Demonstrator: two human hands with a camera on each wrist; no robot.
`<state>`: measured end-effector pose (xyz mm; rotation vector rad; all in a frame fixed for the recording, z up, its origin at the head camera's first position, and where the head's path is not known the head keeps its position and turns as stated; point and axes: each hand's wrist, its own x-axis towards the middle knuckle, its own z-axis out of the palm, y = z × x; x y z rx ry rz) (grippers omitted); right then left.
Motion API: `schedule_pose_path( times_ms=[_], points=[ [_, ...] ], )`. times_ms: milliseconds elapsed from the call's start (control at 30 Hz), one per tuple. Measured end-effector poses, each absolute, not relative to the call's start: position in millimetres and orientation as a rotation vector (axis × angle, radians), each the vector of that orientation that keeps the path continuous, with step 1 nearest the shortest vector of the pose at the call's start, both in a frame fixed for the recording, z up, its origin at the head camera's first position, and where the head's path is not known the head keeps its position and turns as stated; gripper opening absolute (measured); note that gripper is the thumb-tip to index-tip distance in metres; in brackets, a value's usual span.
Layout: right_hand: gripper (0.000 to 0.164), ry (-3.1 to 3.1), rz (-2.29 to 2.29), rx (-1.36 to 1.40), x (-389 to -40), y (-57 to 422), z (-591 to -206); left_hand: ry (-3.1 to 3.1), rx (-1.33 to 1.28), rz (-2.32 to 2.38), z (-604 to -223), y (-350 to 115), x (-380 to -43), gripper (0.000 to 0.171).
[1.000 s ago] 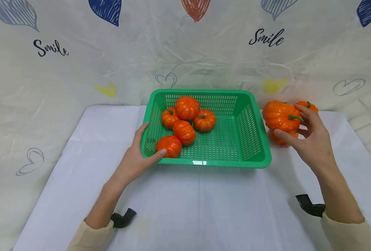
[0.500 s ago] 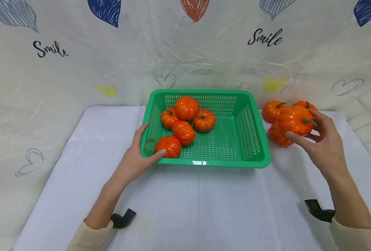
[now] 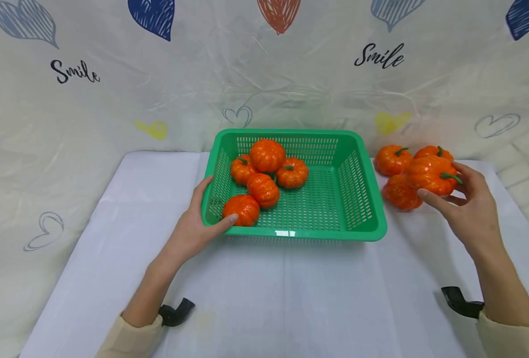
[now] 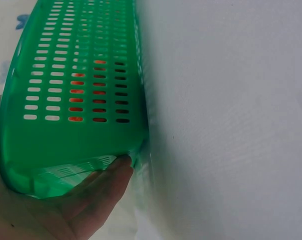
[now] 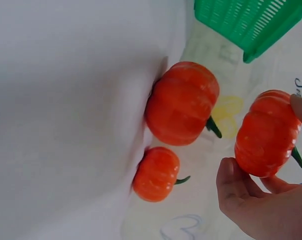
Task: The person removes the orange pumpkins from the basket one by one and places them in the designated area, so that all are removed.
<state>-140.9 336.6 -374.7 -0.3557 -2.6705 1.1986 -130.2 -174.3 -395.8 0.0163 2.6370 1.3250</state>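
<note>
In the head view, my left hand (image 3: 198,219) grips the front left corner of a green plastic basket (image 3: 327,233), thumb over the rim. In the left wrist view, its fingers (image 4: 108,192) wrap the basket's end. Several small orange pumpkins (image 3: 267,155) sit in the basket's left half. My right hand (image 3: 470,209) holds another orange pumpkin (image 3: 431,174) with a green stem, right of the basket, between thumb and fingers. Behind and beside it are three pumpkins: one at the back left (image 3: 391,160), a partly hidden one (image 3: 434,151) and one in front (image 3: 400,193).
A white cloth (image 3: 264,298) covers the table. Behind the table hangs a pale sheet (image 3: 192,89) printed with hearts and lettering. Black curved pieces (image 3: 176,312) show at both sleeve cuffs.
My right hand has moved right, away from the basket, carrying the pumpkin, and the pumpkins behind it show more fully. My left hand and the basket stay in place.
</note>
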Motion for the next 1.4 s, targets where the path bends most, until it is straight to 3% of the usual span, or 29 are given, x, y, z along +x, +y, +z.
schedule_pose_path(
  times_ms=[1400],
  points=[
    [0.083,-2.743,1.101,-0.699,-140.7,379.9,-387.7,2.632,0.002,1.324,-392.6,-174.4,-131.5,0.101]
  ],
)
